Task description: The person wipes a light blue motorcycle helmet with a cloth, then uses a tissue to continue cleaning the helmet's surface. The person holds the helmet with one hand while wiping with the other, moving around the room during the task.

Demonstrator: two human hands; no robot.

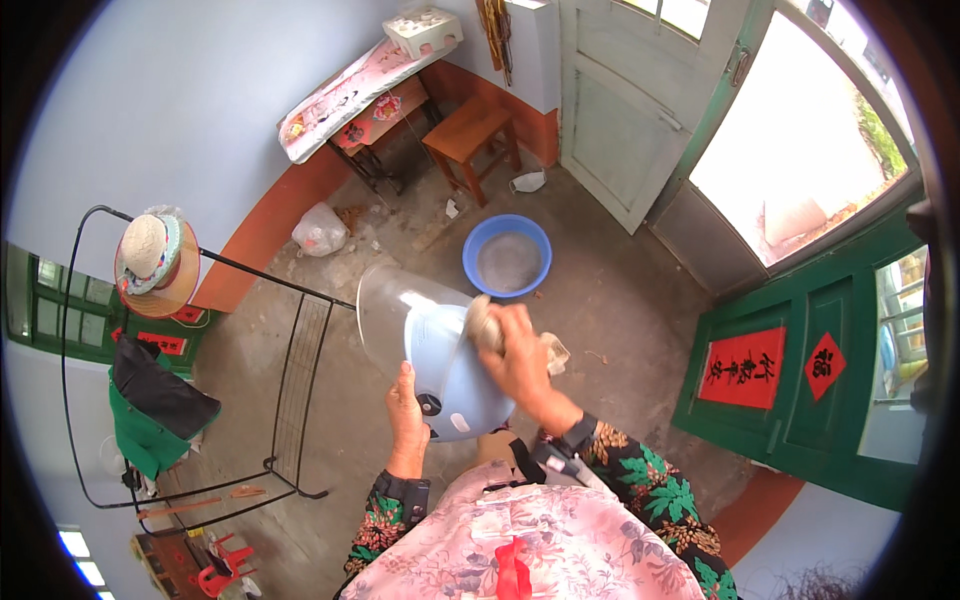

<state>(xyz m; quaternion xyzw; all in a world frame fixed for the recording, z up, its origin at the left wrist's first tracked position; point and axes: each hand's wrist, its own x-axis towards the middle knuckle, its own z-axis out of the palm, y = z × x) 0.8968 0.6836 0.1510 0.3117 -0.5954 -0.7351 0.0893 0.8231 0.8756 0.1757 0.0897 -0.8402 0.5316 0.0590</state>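
A light blue helmet (450,352) with a clear visor (382,307) is held up in front of me, its visor towards the left. My left hand (409,420) grips the helmet's lower left edge, thumb up by the round black visor pivot. In my right hand (521,364) is a bunched beige cloth (486,324), pressed against the helmet's upper right side. A loose end of cloth shows beyond that hand's right side. Just beyond the helmet, a blue plastic basin (469,251) with greyish water stands on the concrete floor.
A black metal rack (285,289) stands at left, carrying straw hats (154,255) and a green-and-black garment (154,405). A wooden stool (469,131) and a cloth-covered table (352,94) line the far wall. Near them lies a white plastic bag (321,229). Green door panels (795,375) flank the bright doorway at right.
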